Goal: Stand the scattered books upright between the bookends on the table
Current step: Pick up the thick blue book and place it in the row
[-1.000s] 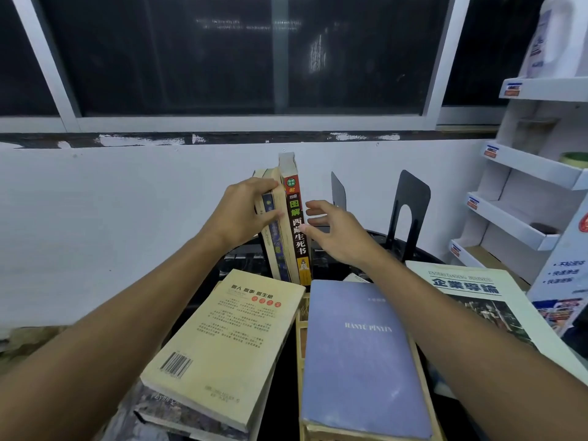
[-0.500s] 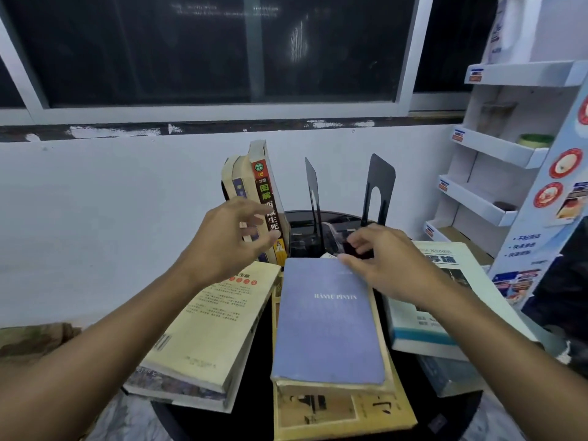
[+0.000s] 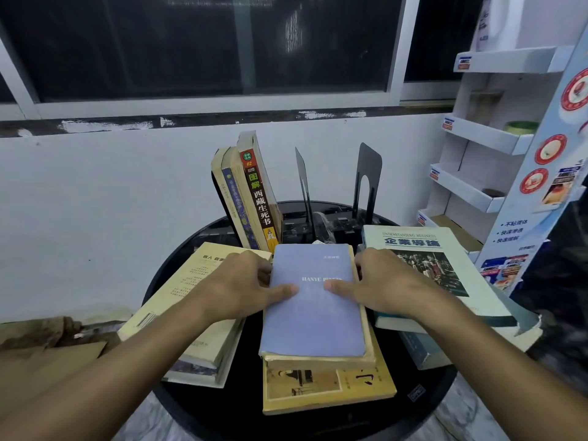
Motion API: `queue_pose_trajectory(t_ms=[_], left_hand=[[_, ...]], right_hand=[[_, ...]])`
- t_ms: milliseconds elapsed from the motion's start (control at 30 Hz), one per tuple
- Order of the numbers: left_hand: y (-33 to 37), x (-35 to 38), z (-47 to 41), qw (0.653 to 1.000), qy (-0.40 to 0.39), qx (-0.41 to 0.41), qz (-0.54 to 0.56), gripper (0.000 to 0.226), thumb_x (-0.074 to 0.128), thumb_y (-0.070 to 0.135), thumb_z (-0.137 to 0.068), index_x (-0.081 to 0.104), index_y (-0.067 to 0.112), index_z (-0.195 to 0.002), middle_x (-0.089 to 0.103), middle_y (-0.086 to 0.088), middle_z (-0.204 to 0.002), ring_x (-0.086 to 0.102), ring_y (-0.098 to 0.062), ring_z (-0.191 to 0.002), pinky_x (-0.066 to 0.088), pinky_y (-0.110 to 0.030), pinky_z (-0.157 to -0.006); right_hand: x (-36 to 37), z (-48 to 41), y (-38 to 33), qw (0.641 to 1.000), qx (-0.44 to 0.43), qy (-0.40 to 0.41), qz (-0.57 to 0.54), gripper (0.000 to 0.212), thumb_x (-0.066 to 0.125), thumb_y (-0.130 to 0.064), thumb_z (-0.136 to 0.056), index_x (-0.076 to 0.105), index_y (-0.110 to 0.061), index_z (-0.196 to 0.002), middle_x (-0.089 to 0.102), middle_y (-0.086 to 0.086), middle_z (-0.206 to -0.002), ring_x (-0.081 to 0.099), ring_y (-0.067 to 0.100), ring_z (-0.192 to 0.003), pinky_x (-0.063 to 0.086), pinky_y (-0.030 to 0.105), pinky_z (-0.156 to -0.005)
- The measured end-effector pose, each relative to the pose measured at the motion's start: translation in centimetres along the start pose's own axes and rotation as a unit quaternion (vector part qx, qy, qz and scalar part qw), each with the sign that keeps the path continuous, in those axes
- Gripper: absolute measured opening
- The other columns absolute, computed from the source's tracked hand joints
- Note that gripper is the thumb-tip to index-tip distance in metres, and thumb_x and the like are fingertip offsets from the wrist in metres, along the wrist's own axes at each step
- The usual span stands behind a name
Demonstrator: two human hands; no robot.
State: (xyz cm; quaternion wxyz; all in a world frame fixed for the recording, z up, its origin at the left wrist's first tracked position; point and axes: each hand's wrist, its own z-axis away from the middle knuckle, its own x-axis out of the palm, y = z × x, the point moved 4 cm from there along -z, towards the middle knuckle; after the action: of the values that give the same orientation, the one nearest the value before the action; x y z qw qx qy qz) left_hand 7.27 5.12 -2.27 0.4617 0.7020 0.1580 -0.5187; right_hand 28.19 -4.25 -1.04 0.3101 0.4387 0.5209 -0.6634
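Picking up the blue book from the middle pile on the desk, with left grip and right grip clamped on its side edges. Next, probably: tipping it upright, slotting between standing books and bookend.

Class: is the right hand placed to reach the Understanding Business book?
Likely yes: the right hand, gripping the Hanyu Pinyin book, is beside the Understanding Business book, which nothing covers.

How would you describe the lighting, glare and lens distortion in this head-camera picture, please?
Head view: wide-angle distortion bows the window sill and tilts the display rack; light reflections streak the dark window glass; the blue Hanyu Pinyin book is evenly lit and sharp.
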Motion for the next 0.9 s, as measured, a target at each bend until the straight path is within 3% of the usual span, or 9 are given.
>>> queue_pose_trajectory(t_ms=[67,200,267,400,500,567,667,767,900], left_hand=[[0.2,0.4,0.0,1.000,-0.005,-0.006,0.000,0.029,0.068,0.060,-0.086,0.073,0.032,-0.082,0.064,0.025,-0.065,0.060,0.012,-0.063,0.039,-0.007,-0.053],[0.3,1.0,0.0,1.000,-0.011,-0.007,0.016,0.043,0.066,0.063,-0.085,0.077,0.026,-0.102,0.073,0.016,-0.080,0.066,0.000,-0.075,0.053,-0.021,-0.064],[0.4,1.1,0.2,1.000,-0.011,-0.009,0.027,0.042,0.066,0.062,-0.086,0.076,0.024,-0.102,0.073,0.015,-0.081,0.066,-0.001,-0.074,0.051,-0.020,-0.061],[0.6,1.2,0.5,0.999,-0.015,-0.015,0.043,0.042,0.065,0.060,-0.088,0.075,0.022,-0.102,0.074,0.007,-0.087,0.068,-0.010,-0.079,0.057,-0.036,-0.072],[0.7,1.0,1.0,0.996,-0.009,-0.010,0.083,0.033,0.067,0.052,-0.091,0.074,0.023,-0.106,0.074,0.010,-0.093,0.068,-0.008,-0.082,0.055,-0.027,-0.070],[0.8,0.4,1.4,0.994,0.015,0.000,0.106,0.028,0.067,0.045,-0.094,0.074,0.025,-0.111,0.074,0.013,-0.100,0.070,-0.006,-0.087,0.058,-0.030,-0.078],[1.1,-1.1,1.6,0.985,0.075,0.029,0.155,0.027,0.068,0.035,-0.095,0.070,0.033,-0.122,0.072,0.019,-0.110,0.070,0.000,-0.092,0.060,-0.035,-0.084],[1.3,-2.7,1.5,0.964,0.162,0.052,0.204,0.041,0.073,0.031,-0.092,0.064,0.040,-0.131,0.070,0.020,-0.114,0.069,-0.002,-0.098,0.061,-0.042,-0.084],[1.4,-3.2,1.3,0.935,0.230,0.063,0.261,0.058,0.081,0.024,-0.085,0.059,0.040,-0.136,0.067,0.016,-0.120,0.069,-0.005,-0.097,0.059,-0.037,-0.079]], right_hand=[[0.1,0.0,-0.1,1.000,0.001,-0.004,-0.007,0.039,0.069,-0.059,-0.085,0.067,-0.021,-0.095,0.060,-0.003,-0.090,0.059,0.010,-0.075,0.039,0.026,-0.054],[0.2,0.0,-0.1,0.999,-0.010,0.007,-0.031,0.038,0.070,-0.056,-0.087,0.068,-0.021,-0.102,0.063,-0.002,-0.096,0.059,0.011,-0.079,0.039,0.023,-0.054],[0.2,0.1,0.0,0.999,-0.013,0.013,-0.047,0.038,0.071,-0.055,-0.086,0.067,-0.020,-0.102,0.063,-0.004,-0.095,0.058,0.008,-0.078,0.039,0.022,-0.055],[0.3,0.3,0.4,0.997,-0.017,0.023,-0.069,0.033,0.073,-0.052,-0.086,0.069,-0.020,-0.095,0.062,-0.009,-0.080,0.055,0.003,-0.067,0.035,0.019,-0.049],[0.2,0.4,0.5,0.994,-0.033,0.045,-0.093,0.028,0.076,-0.049,-0.085,0.068,-0.023,-0.088,0.062,-0.013,-0.076,0.055,0.000,-0.064,0.034,0.015,-0.047],[-0.3,0.6,0.2,0.990,-0.045,0.077,-0.106,0.024,0.079,-0.046,-0.083,0.063,-0.028,-0.082,0.058,-0.016,-0.072,0.053,-0.003,-0.060,0.034,0.012,-0.044],[-1.2,0.7,-0.3,0.972,-0.072,0.159,-0.158,0.029,0.082,-0.041,-0.082,0.071,-0.026,-0.104,0.069,-0.014,-0.084,0.062,0.000,-0.071,0.044,0.015,-0.054],[-2.1,1.1,-1.1,0.938,-0.121,0.249,-0.208,0.041,0.084,-0.033,-0.081,0.069,-0.024,-0.117,0.064,-0.019,-0.082,0.061,-0.004,-0.071,0.043,0.007,-0.056],[-2.8,1.1,-1.5,0.900,-0.182,0.310,-0.247,0.058,0.086,-0.027,-0.079,0.061,-0.021,-0.131,0.065,-0.018,-0.100,0.060,-0.012,-0.085,0.044,0.001,-0.070]])
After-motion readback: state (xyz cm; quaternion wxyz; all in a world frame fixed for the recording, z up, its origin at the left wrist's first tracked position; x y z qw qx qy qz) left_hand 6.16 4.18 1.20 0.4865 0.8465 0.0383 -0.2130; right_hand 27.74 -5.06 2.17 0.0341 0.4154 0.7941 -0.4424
